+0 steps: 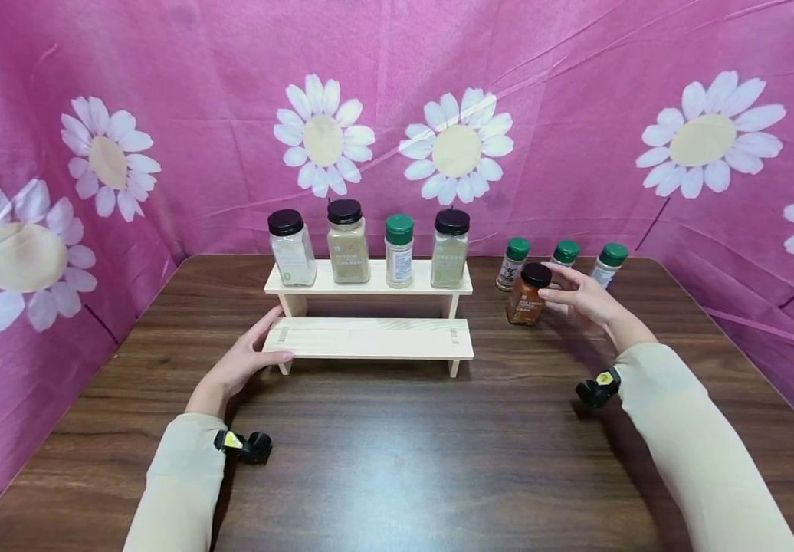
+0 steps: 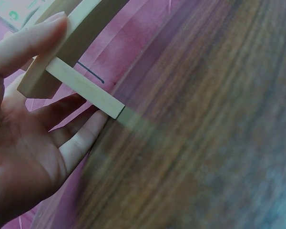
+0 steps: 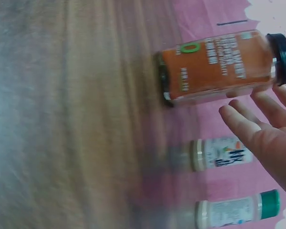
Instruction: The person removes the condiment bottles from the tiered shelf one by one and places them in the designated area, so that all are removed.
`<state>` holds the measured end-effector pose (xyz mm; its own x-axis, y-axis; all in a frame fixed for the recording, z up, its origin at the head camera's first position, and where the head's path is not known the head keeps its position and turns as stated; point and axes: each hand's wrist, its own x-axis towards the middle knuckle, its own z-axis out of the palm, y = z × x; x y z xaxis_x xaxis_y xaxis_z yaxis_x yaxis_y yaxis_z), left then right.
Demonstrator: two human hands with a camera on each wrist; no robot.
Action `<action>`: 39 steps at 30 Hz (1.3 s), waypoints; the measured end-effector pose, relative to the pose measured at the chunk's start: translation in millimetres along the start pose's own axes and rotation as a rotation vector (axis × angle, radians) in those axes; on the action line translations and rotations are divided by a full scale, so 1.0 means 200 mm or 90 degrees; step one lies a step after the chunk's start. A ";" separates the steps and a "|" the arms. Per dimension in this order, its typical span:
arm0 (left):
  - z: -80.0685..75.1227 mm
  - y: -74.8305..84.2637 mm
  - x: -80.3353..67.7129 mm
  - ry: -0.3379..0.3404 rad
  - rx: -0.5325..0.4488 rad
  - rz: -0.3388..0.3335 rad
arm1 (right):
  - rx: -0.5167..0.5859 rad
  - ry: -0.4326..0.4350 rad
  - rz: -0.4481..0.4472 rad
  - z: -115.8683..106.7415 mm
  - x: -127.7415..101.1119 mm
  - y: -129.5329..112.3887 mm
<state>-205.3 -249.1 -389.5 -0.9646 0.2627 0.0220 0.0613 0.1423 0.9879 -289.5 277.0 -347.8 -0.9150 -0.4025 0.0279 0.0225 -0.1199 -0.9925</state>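
Observation:
My left hand [image 1: 237, 364] grips the left end of a two-tier wooden spice rack [image 1: 369, 337]. Its thumb lies on the lower shelf, and the other fingers reach behind the end, by a wooden leg [image 2: 86, 88] in the left wrist view. At the right, my right hand [image 1: 586, 299] holds a spice jar [image 1: 526, 297] of orange-red powder near its black lid. The right wrist view shows the label of this spice jar [image 3: 217, 64], with fingers against its far side. Whether its base touches the table cannot be told.
On the upper shelf stand a white-powder jar [image 1: 293, 257], a tan-powder jar [image 1: 348, 249], a green-capped bottle [image 1: 399, 257] and a pale green jar [image 1: 449, 257]. Behind the right hand are green-capped bottles [image 1: 513, 264], [image 1: 565, 251], [image 1: 607, 264] on the wooden table [image 1: 397, 460]; a pink flowered cloth [image 1: 218, 100] hangs behind.

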 end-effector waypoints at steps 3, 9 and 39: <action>0.00 0.00 0.00 0.001 0.004 -0.003 | -0.069 0.018 0.016 0.02 0.00 -0.07; -0.01 -0.01 0.00 -0.001 0.008 -0.003 | -0.186 0.068 0.018 0.08 0.00 -0.19; -0.01 -0.01 0.01 -0.005 0.006 0.004 | -0.175 0.197 -0.170 0.67 0.16 -0.26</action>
<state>-207.6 -250.8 -391.9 -0.9621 0.2714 0.0276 0.0707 0.1501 0.9861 -265.0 149.1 -279.8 -0.9521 -0.0976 0.2898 -0.2977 0.0784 -0.9514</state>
